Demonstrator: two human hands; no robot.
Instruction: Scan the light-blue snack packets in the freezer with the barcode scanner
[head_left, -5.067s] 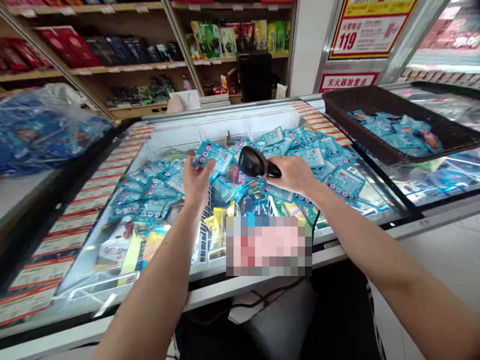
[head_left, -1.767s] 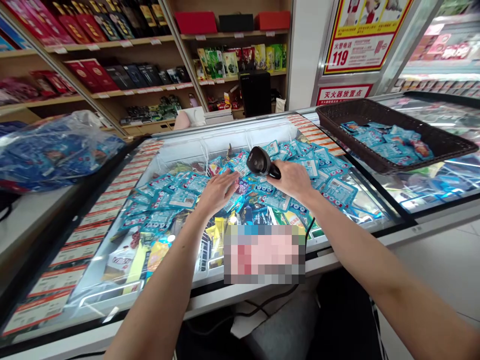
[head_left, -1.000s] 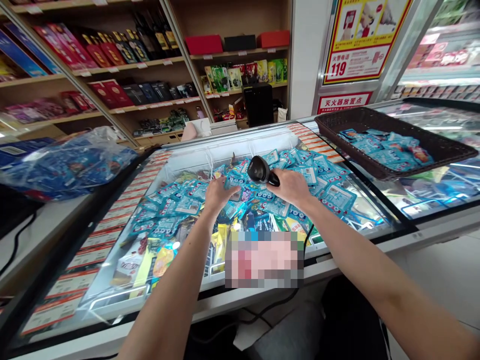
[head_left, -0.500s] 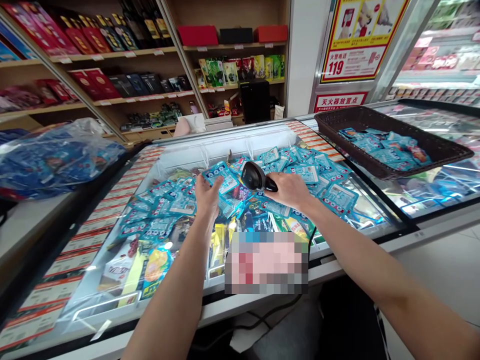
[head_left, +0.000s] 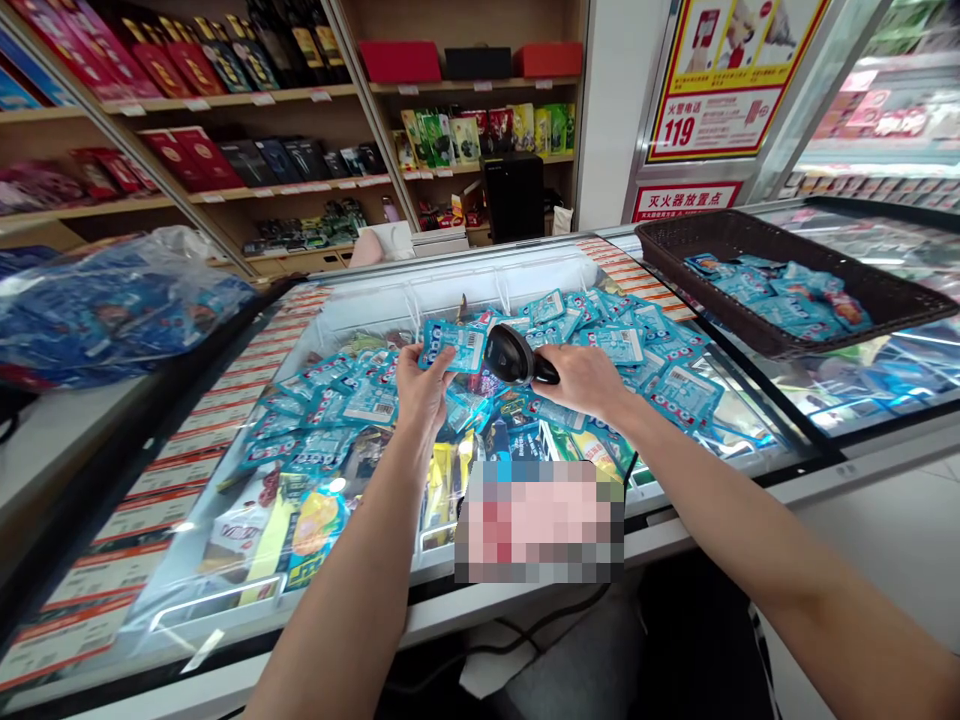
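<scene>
My left hand (head_left: 424, 385) pinches a blue snack packet (head_left: 454, 346) between thumb and fingers, its barcode side turned up. My right hand (head_left: 587, 378) is wrapped round the handle of a black barcode scanner (head_left: 511, 354). The scanner's head points left, close beside the packet's right edge. Many similar blue packets (head_left: 679, 396) lie spread on the glass top of a chest freezer (head_left: 180, 560), on both sides of my hands. Through the glass, colourful packages (head_left: 311, 530) show inside the freezer. A pixelated patch hides something at the freezer's front edge.
A brown basket (head_left: 892, 318) holding several blue packets stands on the freezer at the right. At the left lies a clear plastic bag (head_left: 112, 305) filled with blue packets. A black box-like object (head_left: 514, 198) stands behind the freezer, before shelves of goods. A cable (head_left: 555, 618) hangs below the front edge.
My left hand has closed on the blue packet and turned it so its barcode sits near the scanner. The right hand and scanner have barely moved; the view has shifted slightly.
</scene>
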